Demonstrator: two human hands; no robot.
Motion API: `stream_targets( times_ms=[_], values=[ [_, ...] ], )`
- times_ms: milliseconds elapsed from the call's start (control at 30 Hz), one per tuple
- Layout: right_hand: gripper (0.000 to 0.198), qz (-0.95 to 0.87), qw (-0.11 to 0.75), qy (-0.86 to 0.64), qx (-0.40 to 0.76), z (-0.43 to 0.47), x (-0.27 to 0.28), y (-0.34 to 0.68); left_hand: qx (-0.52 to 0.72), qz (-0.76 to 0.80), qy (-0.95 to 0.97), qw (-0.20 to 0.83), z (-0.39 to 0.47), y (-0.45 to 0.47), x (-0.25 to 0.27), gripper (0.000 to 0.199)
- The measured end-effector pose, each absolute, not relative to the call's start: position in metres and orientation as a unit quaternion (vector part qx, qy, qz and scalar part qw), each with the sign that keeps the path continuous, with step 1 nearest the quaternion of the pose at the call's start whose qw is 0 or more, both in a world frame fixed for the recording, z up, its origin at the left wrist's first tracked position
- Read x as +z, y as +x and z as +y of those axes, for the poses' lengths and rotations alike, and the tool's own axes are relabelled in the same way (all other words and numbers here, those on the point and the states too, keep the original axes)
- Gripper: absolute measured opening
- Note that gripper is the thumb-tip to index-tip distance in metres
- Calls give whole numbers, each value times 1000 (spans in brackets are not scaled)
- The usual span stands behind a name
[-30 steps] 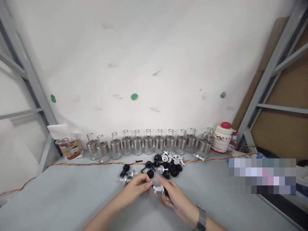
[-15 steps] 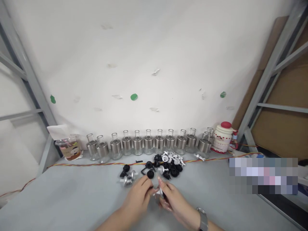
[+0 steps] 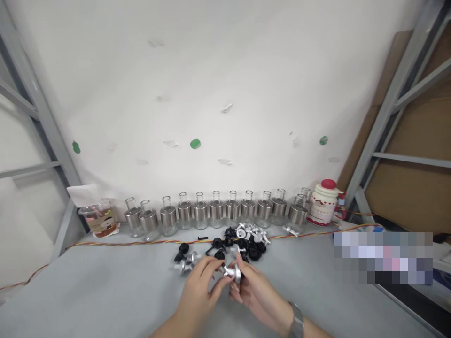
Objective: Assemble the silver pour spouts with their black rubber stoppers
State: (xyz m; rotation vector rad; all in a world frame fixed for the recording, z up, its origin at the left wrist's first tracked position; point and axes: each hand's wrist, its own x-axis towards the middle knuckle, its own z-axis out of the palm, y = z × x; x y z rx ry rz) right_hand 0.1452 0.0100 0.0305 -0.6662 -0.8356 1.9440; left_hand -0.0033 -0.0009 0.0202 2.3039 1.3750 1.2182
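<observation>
In front of me both hands meet at a silver pour spout (image 3: 232,272), with a round flange at one end and a narrow tube. My right hand (image 3: 255,284) is closed on the flange end. The fingers of my left hand (image 3: 200,284) pinch around the tube end, where a small dark bit shows; what it is I cannot make out. Just beyond my fingers lies a pile of black round caps (image 3: 253,254) and more silver spouts (image 3: 259,237). Two or so silver-and-black pieces (image 3: 185,266) lie left of my left hand.
A row of glass bottles with metal sleeves (image 3: 200,209) stands along the wall. A drink cup (image 3: 102,220) is at the left, a decorated white jar with a red lid (image 3: 322,204) at the right. A twisted red-yellow wire (image 3: 141,242) crosses the table; a small black hex key (image 3: 203,238) lies near it.
The silver spout has been turned, so its flange and tube now show more clearly between my hands. My left hand has shifted slightly; the view has moved a little.
</observation>
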Motion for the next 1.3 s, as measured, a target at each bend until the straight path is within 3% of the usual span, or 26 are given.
stream_targets(
  times_ms=[233,500,667,800,1167,1300],
  values=[
    [44,-356,434,-294,774,11,25,145,373,444,814,29,1,-4,11,23],
    [38,-377,426,-298,767,8,24,141,305,479,809,149,17,-24,32,31],
    [32,-338,452,-331,756,16,22,148,246,547,797,69,23,-31,30,41],
    [33,-317,457,-327,764,22,19,152,196,574,795,19,27,-30,21,32],
    [33,-322,447,-326,769,21,19,150,211,611,763,17,29,-31,18,13],
    [31,-317,449,-324,770,22,18,149,209,623,754,6,28,-28,17,21]
  ],
)
